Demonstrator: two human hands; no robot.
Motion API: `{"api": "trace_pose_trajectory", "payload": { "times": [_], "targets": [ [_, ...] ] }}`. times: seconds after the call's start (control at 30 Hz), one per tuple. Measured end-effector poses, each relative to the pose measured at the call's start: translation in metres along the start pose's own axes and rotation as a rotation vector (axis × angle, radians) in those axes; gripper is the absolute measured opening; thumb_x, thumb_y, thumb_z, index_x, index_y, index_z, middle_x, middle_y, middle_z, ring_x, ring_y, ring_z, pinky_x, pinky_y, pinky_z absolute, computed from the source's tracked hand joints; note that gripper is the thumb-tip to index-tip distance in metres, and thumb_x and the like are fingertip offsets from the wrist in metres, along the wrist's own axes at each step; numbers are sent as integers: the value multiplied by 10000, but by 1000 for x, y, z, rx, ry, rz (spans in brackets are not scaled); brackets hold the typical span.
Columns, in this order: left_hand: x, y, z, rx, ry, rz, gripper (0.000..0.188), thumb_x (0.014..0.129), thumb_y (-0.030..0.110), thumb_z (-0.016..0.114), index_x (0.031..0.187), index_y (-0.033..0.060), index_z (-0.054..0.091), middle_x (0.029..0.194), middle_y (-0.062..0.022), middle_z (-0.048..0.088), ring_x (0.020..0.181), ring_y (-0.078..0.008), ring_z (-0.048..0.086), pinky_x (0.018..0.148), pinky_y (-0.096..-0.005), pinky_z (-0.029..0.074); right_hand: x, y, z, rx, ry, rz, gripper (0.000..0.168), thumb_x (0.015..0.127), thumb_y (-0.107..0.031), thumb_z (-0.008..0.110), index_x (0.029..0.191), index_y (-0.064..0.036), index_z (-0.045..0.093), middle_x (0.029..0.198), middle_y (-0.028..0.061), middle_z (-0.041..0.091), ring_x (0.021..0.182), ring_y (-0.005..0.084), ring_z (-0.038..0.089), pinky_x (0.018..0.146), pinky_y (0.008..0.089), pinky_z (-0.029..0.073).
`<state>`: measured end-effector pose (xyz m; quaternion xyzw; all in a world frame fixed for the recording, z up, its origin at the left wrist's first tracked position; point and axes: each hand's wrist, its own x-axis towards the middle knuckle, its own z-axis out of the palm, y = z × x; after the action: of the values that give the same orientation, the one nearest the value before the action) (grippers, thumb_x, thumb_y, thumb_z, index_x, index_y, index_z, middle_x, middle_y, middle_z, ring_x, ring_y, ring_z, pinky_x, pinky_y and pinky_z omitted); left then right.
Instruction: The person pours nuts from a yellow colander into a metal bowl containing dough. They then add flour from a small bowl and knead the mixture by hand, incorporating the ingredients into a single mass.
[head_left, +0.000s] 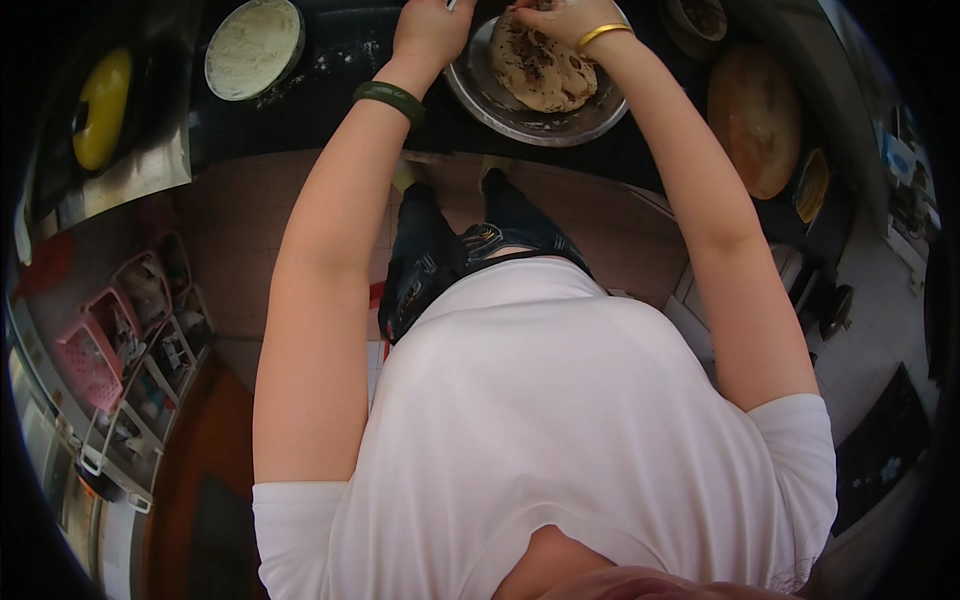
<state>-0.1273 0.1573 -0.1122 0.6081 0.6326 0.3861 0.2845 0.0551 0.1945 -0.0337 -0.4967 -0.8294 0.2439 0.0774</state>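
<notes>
A lump of dough with dark pieces in it (551, 79) lies in a round metal bowl (517, 135). My right hand (574, 21), below a gold bangle, has its curled fingers on the dough's upper part. The fingertips are partly cut off by the top edge of the picture. To the left of the bowl is my left hand (433, 31), with a dark green bangle on that wrist. A small pale glint shows between its thumb and fingers, but what it is I cannot tell. The ends of these fingers are out of view.
Left on the dark countertop (322, 112) stands a round container of pale flour (253, 49), with white powder scattered beside it. A yellow object (103, 109) is farther left. At right are a small bowl (701, 19) and a long wooden-looking board (754, 120).
</notes>
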Motion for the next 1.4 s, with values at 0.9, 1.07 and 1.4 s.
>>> {"api": "trace_pose_trajectory", "payload": {
  "times": [0.9,1.07,1.4],
  "targets": [
    [-6,-11,2,-27,-10,-14,446,908,414,578,1128,33,657,975,-176,693,920,-324,660,813,-375,506,8,34,37,201,131,396,501,899,-470,504,936,-9,697,977,237,671,966,389,624,874,442,483],
    [-1,5,-4,10,-11,-73,404,897,386,576,1077,39,674,969,-190,689,924,-363,655,808,-411,521,-13,32,43,-227,209,-210,372,823,-298,662,1099,-50,638,1264,175,565,1122,308,570,951,428,461],
    [-11,18,-1,51,-81,-92,378,915,351,557,1106,37,644,917,-205,681,868,-388,653,760,-429,533,-30,23,67,-249,52,-523,382,726,-305,693,1036,-115,574,1180,62,572,1052,273,572,880,407,483]
  ]
}}
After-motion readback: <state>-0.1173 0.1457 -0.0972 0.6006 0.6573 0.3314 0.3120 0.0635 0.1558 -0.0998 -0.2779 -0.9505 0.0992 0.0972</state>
